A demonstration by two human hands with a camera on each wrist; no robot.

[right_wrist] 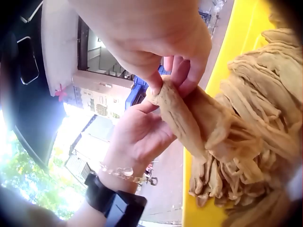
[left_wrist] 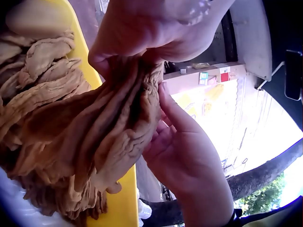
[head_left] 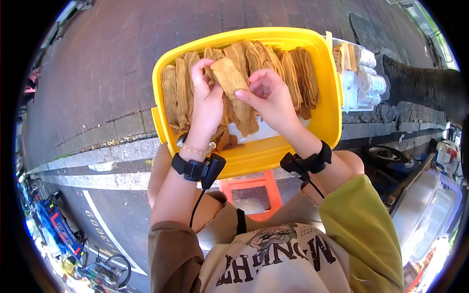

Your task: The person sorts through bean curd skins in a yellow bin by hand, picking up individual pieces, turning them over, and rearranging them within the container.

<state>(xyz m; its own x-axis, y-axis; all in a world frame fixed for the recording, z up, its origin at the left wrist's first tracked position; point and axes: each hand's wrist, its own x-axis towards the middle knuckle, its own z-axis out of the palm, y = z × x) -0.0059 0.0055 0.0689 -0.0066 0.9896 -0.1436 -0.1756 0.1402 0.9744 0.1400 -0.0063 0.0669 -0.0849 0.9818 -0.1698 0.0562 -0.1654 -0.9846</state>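
Note:
A folded, wrinkled brown bundle of soft sheets (head_left: 230, 78) is held up between both hands over a yellow tub (head_left: 246, 34). My left hand (head_left: 209, 105) grips it at its upper left, fingers behind and thumb at the near edge. From the other side my right hand (head_left: 270, 97) pinches its edge between thumb and fingers. The bundle's loose folds (left_wrist: 90, 137) hang down in the left wrist view. Rows of similar brown bundles (head_left: 295, 73) fill the tub, standing side by side. In the right wrist view, fingers (right_wrist: 182, 71) of my right hand curl at the bundle's top end.
The tub stands over a red plastic stool (head_left: 249, 183), between the person's knees. To its right is a clear crate (head_left: 349, 90) holding wrapped rolls, beside a tree trunk (head_left: 420, 83). A white-lined kerb (head_left: 97, 180) and a parked bicycle (head_left: 110, 271) lie to the left.

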